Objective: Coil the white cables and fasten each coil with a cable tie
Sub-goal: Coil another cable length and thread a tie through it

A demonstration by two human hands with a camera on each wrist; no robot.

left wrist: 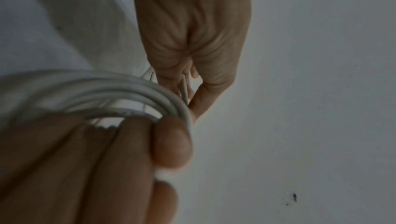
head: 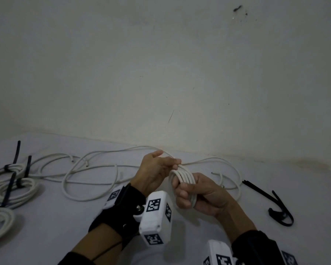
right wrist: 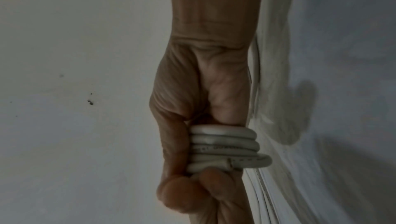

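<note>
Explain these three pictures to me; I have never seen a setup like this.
There is no machine here, only a person's two bare hands. One camera is worn on the head and one is strapped to each wrist. The wide picture is from the head; the two close-ups look along each hand. The right hand grips a coil of white cable, and the left hand pinches its free strand. On the white surface lie loose white cables, tied coils and spare black cable ties.

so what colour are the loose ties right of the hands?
Black; the loose cable ties show best in the head view.
</note>
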